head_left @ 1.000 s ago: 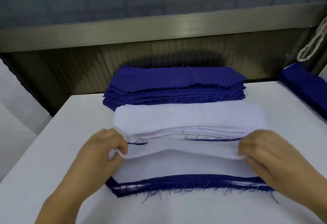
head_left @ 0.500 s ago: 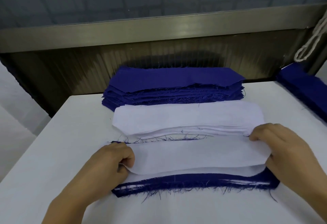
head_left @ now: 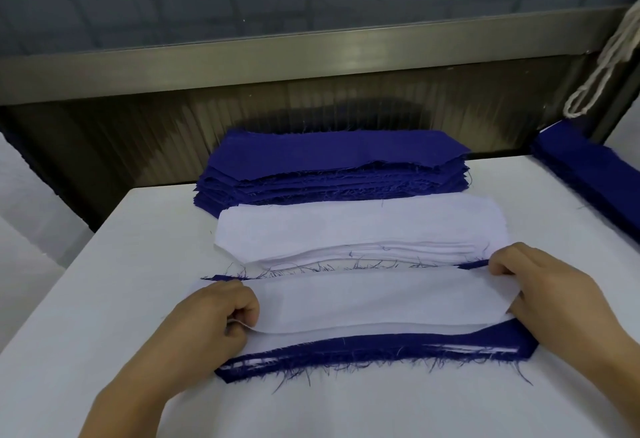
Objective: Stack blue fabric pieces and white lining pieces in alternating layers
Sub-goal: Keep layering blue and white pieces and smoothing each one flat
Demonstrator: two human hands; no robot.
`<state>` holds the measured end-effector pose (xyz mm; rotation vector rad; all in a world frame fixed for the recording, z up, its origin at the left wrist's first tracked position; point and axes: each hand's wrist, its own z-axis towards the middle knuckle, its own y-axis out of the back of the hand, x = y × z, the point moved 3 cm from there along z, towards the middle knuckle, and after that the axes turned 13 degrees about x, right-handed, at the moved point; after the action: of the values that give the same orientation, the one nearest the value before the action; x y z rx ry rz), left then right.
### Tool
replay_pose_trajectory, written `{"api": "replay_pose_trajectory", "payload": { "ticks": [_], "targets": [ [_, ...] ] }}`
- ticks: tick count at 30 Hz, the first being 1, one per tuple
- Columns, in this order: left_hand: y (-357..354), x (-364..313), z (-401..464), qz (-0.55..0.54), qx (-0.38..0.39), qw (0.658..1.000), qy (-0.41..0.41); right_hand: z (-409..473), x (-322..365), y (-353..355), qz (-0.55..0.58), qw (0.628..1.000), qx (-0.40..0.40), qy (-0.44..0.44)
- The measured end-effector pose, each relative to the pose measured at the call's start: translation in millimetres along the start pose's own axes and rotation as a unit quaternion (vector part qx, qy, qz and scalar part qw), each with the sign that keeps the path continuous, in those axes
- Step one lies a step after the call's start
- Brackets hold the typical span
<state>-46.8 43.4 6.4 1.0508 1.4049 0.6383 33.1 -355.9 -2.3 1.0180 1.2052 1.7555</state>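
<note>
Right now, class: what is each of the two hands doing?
Left hand: closed, pinching the left end of the white lining piece.
Right hand: fingers curled, holding the same piece's right end.

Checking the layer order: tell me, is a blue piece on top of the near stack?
No, a white lining piece lies on top, held by both hands.

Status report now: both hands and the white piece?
Left hand, right hand pinch white lining piece ends. Over near blue-and-white stack. Nothing blocking.
</note>
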Motion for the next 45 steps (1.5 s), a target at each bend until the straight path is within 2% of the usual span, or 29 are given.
{"api": "replay_pose_trajectory", "payload": {
  "ticks": [9, 14, 17, 22, 24, 26, 29, 31, 34, 45],
  "targets": [
    [-1.7, -1.2, 0.0, -0.016, 0.012, 1.000, -0.003, -7.5, -2.9, 13.8, 0.061, 0.993, -0.038, -0.096],
    [-0.5, -3.0, -1.8, -0.042, 0.040, 0.998, -0.015, -5.6, -1.0, 10.6, 0.034, 0.997, -0.015, -0.071],
    [1.9, -4.6, -3.9, -0.064, 0.046, 0.997, -0.026, -5.7, -9.1, 6.7, 0.024, 0.994, 0.002, -0.106],
    [1.5, -5.7, -0.6, -0.088, 0.011, 0.995, -0.036, -2.9, -20.4, 10.4, 0.020, 0.985, -0.056, -0.164],
    [1.9, -7.8, 0.3, -0.090, -0.021, 0.995, -0.046, -1.8, -12.6, 15.7, 0.031, 0.986, -0.108, -0.122],
    [-0.4, -11.4, 2.3, -0.075, -0.029, 0.995, -0.061, -0.2, 9.3, 18.5, 0.048, 0.990, -0.131, -0.001],
    [-9.1, -15.5, 5.2, -0.047, -0.017, 0.996, -0.080, -0.3, 40.2, 8.2, 0.083, 0.988, -0.041, 0.124],
    [-12.3, -17.9, 6.0, -0.039, -0.007, 0.996, -0.084, -2.5, 45.3, -0.2, 0.081, 0.988, 0.018, 0.132],
    [-13.8, -17.1, 6.2, -0.036, 0.001, 0.995, -0.088, -6.4, 43.9, -5.6, 0.066, 0.988, 0.059, 0.127],
    [-17.8, -23.3, 8.2, -0.023, 0.004, 0.994, -0.108, -8.6, 43.0, -0.3, 0.043, 0.992, 0.023, 0.120]
  ]
}}
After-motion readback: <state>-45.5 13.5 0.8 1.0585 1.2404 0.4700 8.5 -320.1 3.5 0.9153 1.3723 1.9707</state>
